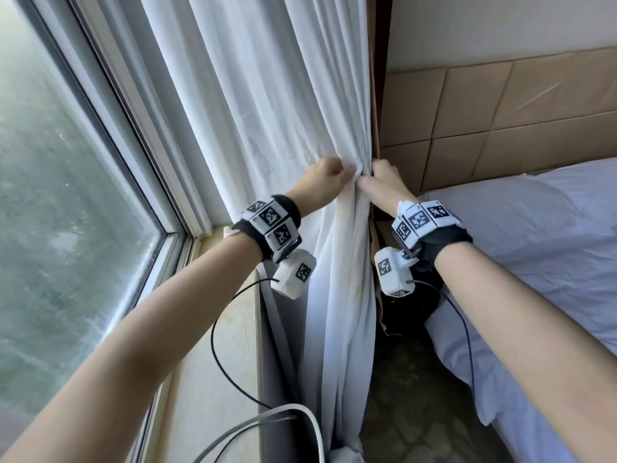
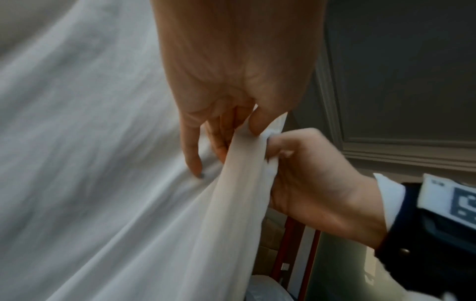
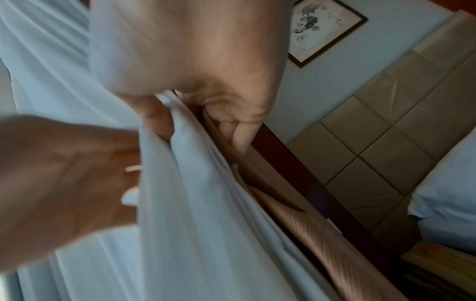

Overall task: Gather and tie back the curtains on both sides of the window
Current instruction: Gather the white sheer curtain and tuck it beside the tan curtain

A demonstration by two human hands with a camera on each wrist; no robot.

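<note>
So the white sheer curtain (image 1: 267,105) on this side hangs between the window (image 1: 66,182) and the bed (image 1: 534,248), already bunched into a narrow waist right by the wall corner. Looks like really light, floppy fabric with zero stiffness, so my guess is it'll slide and fan back out the moment the grip loosens. Probably a bit slippery too. Best place to hold it is right at that pinched waist, where all the folds come together, not lower down where it hangs loose.

The left hand (image 1: 325,182) has its fingers curled into the folds from the window side, raking fabric toward the bunch; in the left wrist view the thumb and fingers pinch a band of cloth while one finger pokes out straight against the sheet. The right hand (image 1: 384,185) is closed around the gathered bundle from the bed side, thumb pointing across toward the other hand. The two are almost touching.

There's a tan heavier drape (image 3: 322,234) tucked behind the sheer, next to the padded headboard (image 1: 500,121). I can't spot a tieback anywhere.
</note>
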